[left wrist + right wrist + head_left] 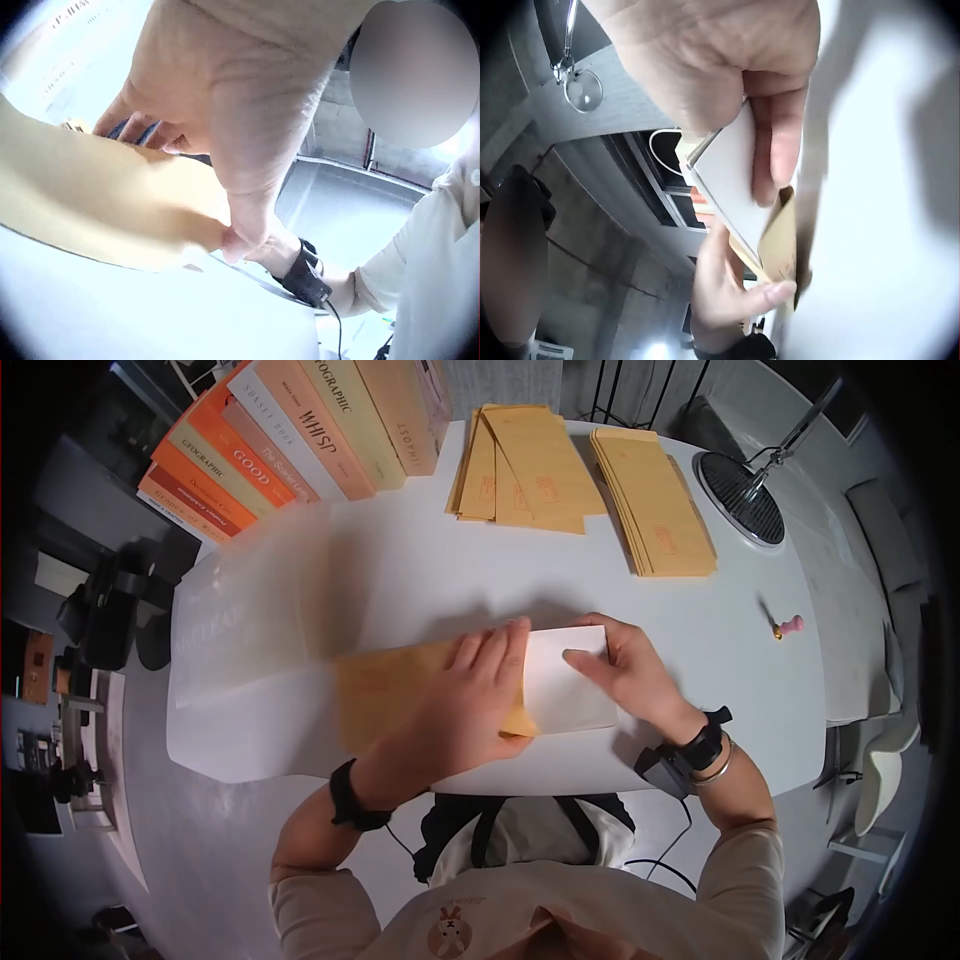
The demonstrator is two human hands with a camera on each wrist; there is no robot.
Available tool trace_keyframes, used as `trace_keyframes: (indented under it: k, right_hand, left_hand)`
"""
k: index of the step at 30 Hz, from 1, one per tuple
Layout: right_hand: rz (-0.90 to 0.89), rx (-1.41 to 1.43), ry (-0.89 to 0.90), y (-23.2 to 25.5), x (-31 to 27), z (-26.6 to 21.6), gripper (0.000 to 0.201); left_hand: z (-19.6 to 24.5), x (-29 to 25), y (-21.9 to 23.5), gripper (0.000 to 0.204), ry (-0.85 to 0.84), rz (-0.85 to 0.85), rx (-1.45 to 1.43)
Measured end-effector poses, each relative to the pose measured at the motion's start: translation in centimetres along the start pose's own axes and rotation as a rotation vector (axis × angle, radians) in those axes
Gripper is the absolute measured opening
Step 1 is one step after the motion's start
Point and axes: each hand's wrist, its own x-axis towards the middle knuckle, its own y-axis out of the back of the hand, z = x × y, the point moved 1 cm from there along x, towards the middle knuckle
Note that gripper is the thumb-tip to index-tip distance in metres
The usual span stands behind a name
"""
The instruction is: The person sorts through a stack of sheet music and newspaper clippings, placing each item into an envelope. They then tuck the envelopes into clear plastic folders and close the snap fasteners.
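Note:
A brown paper envelope (385,685) lies crosswise near the table's front edge, its mouth to the right. My left hand (450,705) spans the mouth end, fingers along the far edge and thumb at the near edge. In the left wrist view, the thumb presses the near side of the envelope (82,199). A flat white paper piece (565,695) sticks out of the mouth, its left part hidden inside. My right hand (640,670) pinches its outer end, thumb on top. The right wrist view shows fingers under the paper (735,176), beside the envelope's bulging mouth (780,244).
Two piles of brown envelopes, one fanned (540,475) and one neat (655,510), lie at the back. Books (290,435) stand at the back left. A translucent plastic sleeve (250,610) lies left, a round black stand (738,500) and pink-handled tool (788,627) right.

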Motion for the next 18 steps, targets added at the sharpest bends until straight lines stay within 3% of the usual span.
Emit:
trace_keyframes:
  k: [1,4,10,11,14,16,18]
  right_hand:
    - [0.009,-0.123,-0.181,-0.1,-0.3,-2.0,0.022]
    - [0.142,-0.01,0.226,0.1,0.2,0.3,0.024]
    - [0.114,0.148,0.251,-0.2,0.0,-0.1,0.029]
    - [0.105,0.062,0.127,-0.4,-0.3,-0.2,0.029]
    - [-0.039,0.072,0.154,0.2,-0.6,-0.2,0.028]
    - [0.005,0.134,0.166,1.5,-0.4,0.6,0.025]
    - [-0.012,0.269,0.075,3.1,0.0,0.5,0.023]
  left_hand:
    - [0.3,0.3,-0.2,0.094,0.004,-0.005,0.021]
    - [1.1,1.2,-0.7,0.095,0.01,-0.006,0.059]
    - [2.8,3.5,-0.5,0.098,-0.038,0.015,0.038]
    - [3.4,4.0,-0.7,0.099,-0.052,0.007,0.027]
    - [3.9,4.7,-0.9,0.104,-0.086,0.013,-0.014]
    - [3.4,4.7,0.4,0.104,-0.083,0.045,-0.032]
    - [1.6,3.9,2.7,0.096,0.032,0.108,0.009]
